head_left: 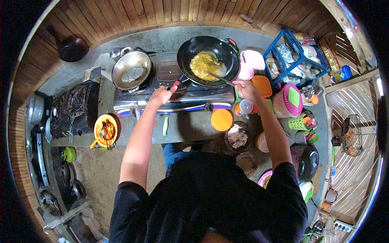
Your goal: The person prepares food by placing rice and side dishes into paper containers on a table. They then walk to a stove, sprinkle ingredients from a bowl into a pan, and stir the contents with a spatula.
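Note:
A black wok [190,50] rests on the right side of the two-burner gas stove [190,96]. Yellow, egg-like food [199,67] in cloudy liquid covers its bottom. My left hand [161,95] is closed around the wok's red and black handle [176,83]. In my right hand [245,90] is the handle of a dark spatula [221,77]; its head dips into the food, so its exact shape is hidden. Left of the wok, a silver pan [121,75] sits over the other burner with a metal utensil [139,75] lying in it.
An orange bowl [97,133] of reddish food stands at the counter's left. A green-handled utensil [165,125], an orange lid [221,120] and a dark bowl [231,146] line the front. Pink containers [285,101] and a blue rack [269,50] crowd the right.

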A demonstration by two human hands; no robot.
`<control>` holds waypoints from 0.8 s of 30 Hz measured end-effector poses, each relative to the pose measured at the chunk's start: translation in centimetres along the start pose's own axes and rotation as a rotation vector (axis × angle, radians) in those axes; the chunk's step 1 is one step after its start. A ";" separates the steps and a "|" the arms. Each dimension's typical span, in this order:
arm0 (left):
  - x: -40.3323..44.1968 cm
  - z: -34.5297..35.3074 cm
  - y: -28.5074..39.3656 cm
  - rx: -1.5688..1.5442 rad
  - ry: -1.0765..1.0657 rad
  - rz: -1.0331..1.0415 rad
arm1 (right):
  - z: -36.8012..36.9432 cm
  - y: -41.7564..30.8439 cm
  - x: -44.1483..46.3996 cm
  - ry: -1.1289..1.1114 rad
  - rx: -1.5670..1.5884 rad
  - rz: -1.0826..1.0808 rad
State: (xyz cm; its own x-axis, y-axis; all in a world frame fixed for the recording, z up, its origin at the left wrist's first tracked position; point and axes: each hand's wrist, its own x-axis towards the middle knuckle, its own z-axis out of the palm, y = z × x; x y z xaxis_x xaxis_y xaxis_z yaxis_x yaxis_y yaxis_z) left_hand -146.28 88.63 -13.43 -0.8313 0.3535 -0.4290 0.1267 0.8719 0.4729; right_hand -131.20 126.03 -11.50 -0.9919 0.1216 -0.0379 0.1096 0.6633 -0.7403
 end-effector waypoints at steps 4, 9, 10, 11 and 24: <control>0.4 -0.1 -0.1 -0.035 -0.069 0.010 | 0.1 -1.0 -0.1 -0.047 0.070 0.151; 0.8 0.4 -0.7 -0.008 -0.030 0.034 | -0.9 -1.3 -0.2 0.295 -0.386 -0.067; 1.1 0.6 -0.8 0.003 -0.013 0.040 | -0.9 -1.3 -0.4 0.295 -0.386 -0.066; 1.3 0.7 -1.0 0.014 0.004 0.046 | -1.1 -1.2 -0.5 0.338 -0.479 -0.055; 0.3 0.2 -0.3 -0.045 0.020 0.027 | -0.7 -0.4 -1.0 -0.115 -0.022 0.085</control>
State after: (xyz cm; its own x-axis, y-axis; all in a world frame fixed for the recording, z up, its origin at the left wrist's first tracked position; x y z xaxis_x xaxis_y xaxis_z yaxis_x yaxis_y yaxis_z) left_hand -146.44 88.51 -13.90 -0.8384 0.3698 -0.4003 0.1253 0.8456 0.5189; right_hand -130.16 126.22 -10.70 -0.9797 0.0938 -0.1772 0.1937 0.6706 -0.7160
